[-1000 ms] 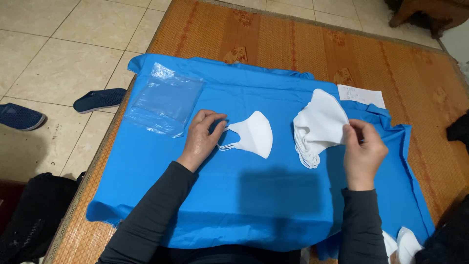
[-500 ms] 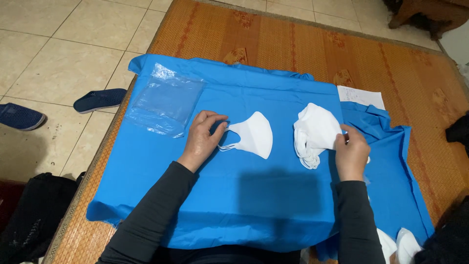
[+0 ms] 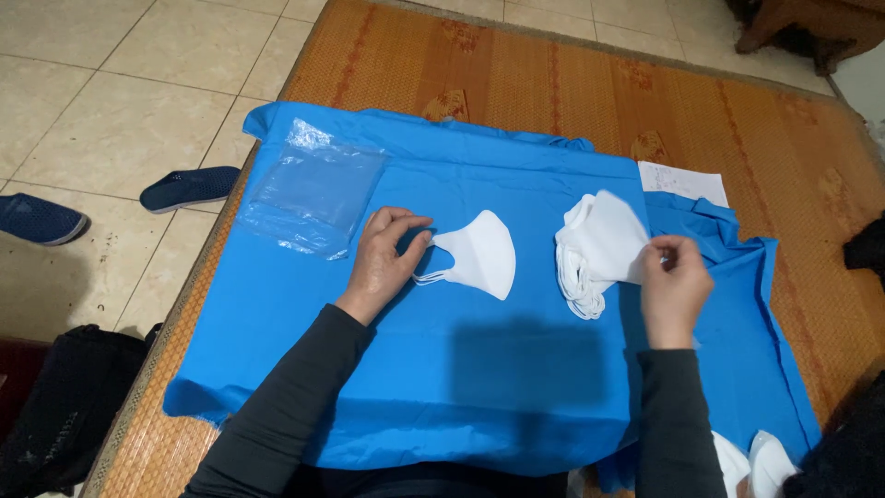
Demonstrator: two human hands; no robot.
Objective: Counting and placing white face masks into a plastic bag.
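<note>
A blue cloth [image 3: 461, 387] is spread over a woven mat. On it lies a single white face mask [image 3: 477, 257], and my left hand [image 3: 385, 258] rests on the mask's left end, fingers on its ear loops. To the right sits a stack of white masks [image 3: 595, 249]. My right hand [image 3: 675, 288] pinches the right edge of the top mask of that stack, lifting it slightly. A clear plastic bag [image 3: 313, 196] lies on the cloth's upper left.
A white paper sheet [image 3: 682, 182] lies at the cloth's far right corner. Two more white masks [image 3: 747, 461] sit near my right elbow. Dark blue shoes [image 3: 189, 186] stand on the tiled floor left; a black bag [image 3: 55, 406] sits at lower left.
My right hand has shifted along the stack's right edge, first dropping lower, then back up to pinch the top mask. My left hand has stayed on the single mask.
</note>
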